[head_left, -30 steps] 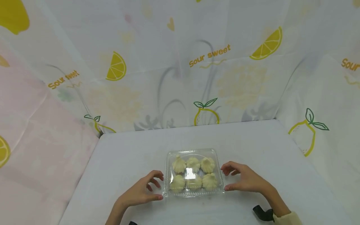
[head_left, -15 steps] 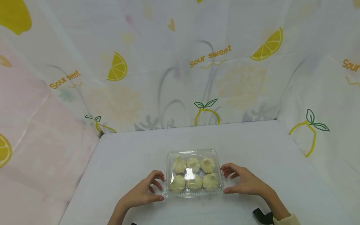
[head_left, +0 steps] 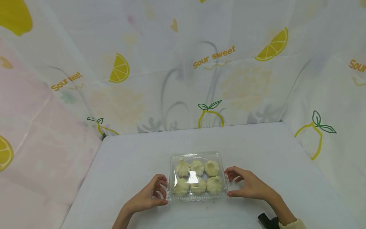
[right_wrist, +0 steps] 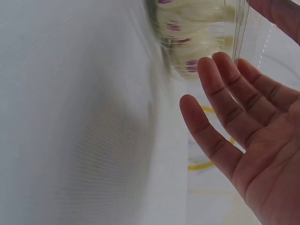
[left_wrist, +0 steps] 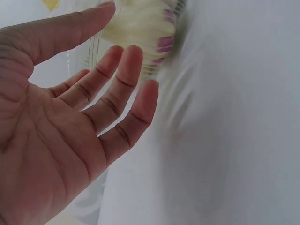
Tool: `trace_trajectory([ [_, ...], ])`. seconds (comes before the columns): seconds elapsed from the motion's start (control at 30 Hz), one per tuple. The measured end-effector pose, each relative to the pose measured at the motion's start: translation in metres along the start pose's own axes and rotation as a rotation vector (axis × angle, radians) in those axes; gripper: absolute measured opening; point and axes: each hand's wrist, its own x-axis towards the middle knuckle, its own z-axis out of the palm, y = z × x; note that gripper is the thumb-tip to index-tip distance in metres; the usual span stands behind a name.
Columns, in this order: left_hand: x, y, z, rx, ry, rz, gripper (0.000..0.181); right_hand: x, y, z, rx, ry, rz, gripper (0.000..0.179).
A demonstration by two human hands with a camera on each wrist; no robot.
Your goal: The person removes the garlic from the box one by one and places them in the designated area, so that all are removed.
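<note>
Head view: I have a clear plastic container (head_left: 195, 155) lying flat on the white table (head_left: 134, 159), between the person's two hands and near the table's front side. Through its lid I see six pale, garlic-shaped pieces (head_left: 197, 186), set in two rows of three, with a bright glare near the middle. The left hand (head_left: 149, 194) is at the container's left side, fingers gently bent and relaxed, thumb apart from them near the front corner. The right hand (head_left: 249, 185) mirrors it at the right side, its thumb by the front right corner. My left wrist view shows relaxed, spread fingers beside the container's wall, and the right wrist view gives me much the same; I cannot tell how firmly either set of fingertips touches the plastic. Purple marks show on the pieces from these low angles. Beside the right wrist I see a black curved part (head_left: 267, 221) and a cream sleeve (head_left: 294, 224). Behind the table hangs a lemon-printed cloth (head_left: 171, 86).
</note>
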Motion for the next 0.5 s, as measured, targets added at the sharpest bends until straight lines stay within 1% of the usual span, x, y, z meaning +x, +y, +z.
trace_trajectory([
  [0.2, 0.0003, -0.0014, 0.0016, -0.14, -0.01, -0.044, 0.068, -0.0002, -0.002, 0.0002, 0.001, 0.002, -0.008, 0.067],
  [0.33, 0.0008, -0.0017, 0.0027, -0.235, -0.038, -0.068, 0.066, -0.0002, -0.0032, 0.0002, -0.001, 0.004, -0.01, 0.067],
  [0.5, 0.0016, -0.0026, 0.0027, -0.314, -0.068, -0.083, 0.064, -0.0003, -0.0036, 0.0007, -0.004, 0.004, -0.017, 0.066],
])
